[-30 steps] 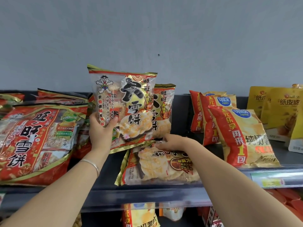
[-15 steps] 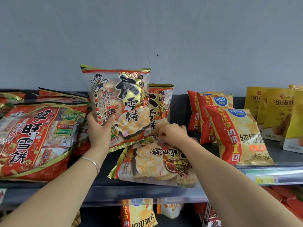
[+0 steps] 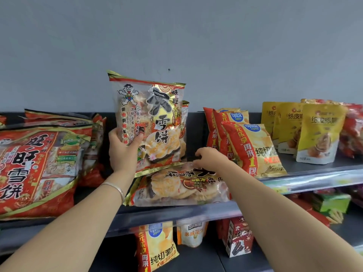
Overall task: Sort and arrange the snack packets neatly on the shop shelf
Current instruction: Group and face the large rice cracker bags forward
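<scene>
A second upright packet (image 3: pixel 186 112) shows only a sliver behind the held rice-cracker packet (image 3: pixel 151 122) at centre, the fingertips of the right hand (image 3: pixel 211 159) curl out of sight over the flat packet (image 3: pixel 176 190), the big red bag (image 3: pixel 37 169) is cut by the left edge, and the shelf-edge labels (image 3: pixel 279 188) at right are too blurred to read.

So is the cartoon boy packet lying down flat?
No, the left hand holds the cartoon boy packet upright, above the flat packet.

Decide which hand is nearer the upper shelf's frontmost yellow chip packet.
Right. The right hand pinches the flat packet just left of the chip packet; the left hand grips an upright packet farther left.
</scene>
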`<state>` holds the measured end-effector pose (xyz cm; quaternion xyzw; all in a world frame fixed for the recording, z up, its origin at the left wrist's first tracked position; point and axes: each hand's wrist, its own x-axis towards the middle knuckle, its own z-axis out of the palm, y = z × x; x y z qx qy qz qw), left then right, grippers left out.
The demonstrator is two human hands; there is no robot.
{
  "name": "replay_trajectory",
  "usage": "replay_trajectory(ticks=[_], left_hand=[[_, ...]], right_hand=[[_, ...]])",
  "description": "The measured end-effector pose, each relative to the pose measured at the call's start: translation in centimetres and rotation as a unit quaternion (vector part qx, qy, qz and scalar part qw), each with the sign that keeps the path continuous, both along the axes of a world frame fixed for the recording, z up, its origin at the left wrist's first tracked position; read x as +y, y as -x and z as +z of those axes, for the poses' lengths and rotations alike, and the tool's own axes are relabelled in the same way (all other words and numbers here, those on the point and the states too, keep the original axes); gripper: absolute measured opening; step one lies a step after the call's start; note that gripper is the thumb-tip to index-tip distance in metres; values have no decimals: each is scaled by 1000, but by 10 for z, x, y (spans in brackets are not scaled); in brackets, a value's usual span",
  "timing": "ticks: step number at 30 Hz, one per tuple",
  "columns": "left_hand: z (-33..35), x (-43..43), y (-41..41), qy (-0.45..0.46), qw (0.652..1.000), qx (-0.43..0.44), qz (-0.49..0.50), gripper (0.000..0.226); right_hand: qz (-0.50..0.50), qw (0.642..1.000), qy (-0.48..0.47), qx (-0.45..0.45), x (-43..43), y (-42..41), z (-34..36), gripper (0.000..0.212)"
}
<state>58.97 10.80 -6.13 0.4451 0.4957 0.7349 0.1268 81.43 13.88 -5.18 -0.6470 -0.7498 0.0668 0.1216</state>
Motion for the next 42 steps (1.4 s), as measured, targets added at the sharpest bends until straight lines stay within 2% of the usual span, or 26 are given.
replay_trajectory(ticks=[3,6,8,11,15,20,27,30,35,42], left_hand=[[-3,-4,-8,10,999,3,-41,55],[-3,-6,-9,19,997,-2,-68,55],[-3,-7,-7,27,996,-13,-81,55],[-6,-11,-5,37,993,-26,-107,51],[-8,-16,1,33,991,-55,-117,48],[-1,-20,13,7,989,-82,-122,45],[19,-20,28,-34,998,-33,-32,51],[25,-19,33,-16,1000,12,12,50],[26,-18,28,9,998,26,50,51],[43,-16,13,22,992,62,110,50]], right_hand=[[-69,998,7,12,-21,-9,0,52],[-140,989,24,27,-40,-11,-5,40],[-174,983,43,47,-49,-7,-9,40],[-193,973,69,104,-59,2,-13,54],[-219,954,53,198,-68,13,-11,51],[-241,934,-1,264,-70,23,0,45],[-236,944,-130,192,-79,31,41,30],[-239,945,-160,158,-79,29,53,26],[-219,951,-187,111,-75,23,68,17],[-111,969,-194,109,-81,-5,93,38]])
